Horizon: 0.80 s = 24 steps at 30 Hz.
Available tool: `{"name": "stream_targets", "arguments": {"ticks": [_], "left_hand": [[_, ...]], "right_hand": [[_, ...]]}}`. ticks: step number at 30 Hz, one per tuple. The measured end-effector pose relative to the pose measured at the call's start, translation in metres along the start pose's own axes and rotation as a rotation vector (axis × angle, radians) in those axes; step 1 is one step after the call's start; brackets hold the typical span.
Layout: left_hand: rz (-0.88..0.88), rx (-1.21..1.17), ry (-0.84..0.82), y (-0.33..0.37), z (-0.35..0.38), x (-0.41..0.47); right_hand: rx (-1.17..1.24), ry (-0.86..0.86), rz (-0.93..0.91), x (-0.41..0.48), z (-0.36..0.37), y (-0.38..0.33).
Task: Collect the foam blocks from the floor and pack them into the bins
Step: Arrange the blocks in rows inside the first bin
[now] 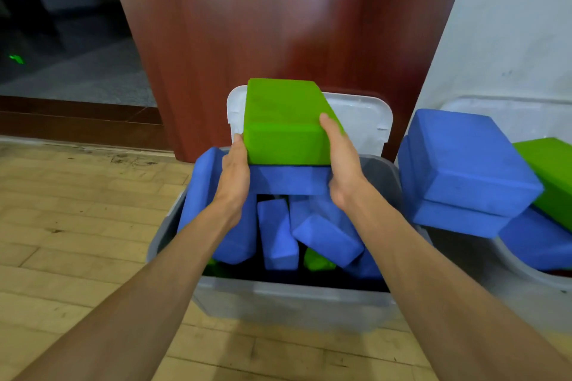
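Observation:
A green foam block (284,120) sits stacked on a blue foam block (288,179). My left hand (233,168) presses the stack's left side and my right hand (339,158) presses its right side, holding both blocks above a grey bin (291,297). Several blue blocks (278,235) stand or lean inside that bin, with bits of green block (318,261) low down between them. A second grey bin (526,284) at the right is piled with large blue blocks (464,164) and a green block (554,170).
A white bin lid (362,120) leans upright behind the first bin against a red-brown door (278,25). A white wall (510,25) rises at the right. Light wooden floor (77,226) spreads to the left and front. A dark doorway lies at far left.

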<state>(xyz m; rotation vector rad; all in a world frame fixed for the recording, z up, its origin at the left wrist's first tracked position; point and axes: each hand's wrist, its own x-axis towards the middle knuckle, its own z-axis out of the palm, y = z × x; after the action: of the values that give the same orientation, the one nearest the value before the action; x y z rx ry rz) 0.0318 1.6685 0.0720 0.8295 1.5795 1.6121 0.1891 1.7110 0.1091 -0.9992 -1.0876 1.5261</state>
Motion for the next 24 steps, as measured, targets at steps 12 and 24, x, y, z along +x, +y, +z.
{"name": "stream_targets", "arguments": {"ticks": [12, 24], "left_hand": [[0.053, -0.065, -0.388, 0.107, 0.193, -0.042], [0.140, 0.050, -0.536, 0.090, 0.261, -0.069]], "right_hand": [[-0.169, 0.489, -0.362, -0.017, -0.141, -0.136], [-0.121, 0.600, -0.310, -0.018, -0.220, -0.142]]}}
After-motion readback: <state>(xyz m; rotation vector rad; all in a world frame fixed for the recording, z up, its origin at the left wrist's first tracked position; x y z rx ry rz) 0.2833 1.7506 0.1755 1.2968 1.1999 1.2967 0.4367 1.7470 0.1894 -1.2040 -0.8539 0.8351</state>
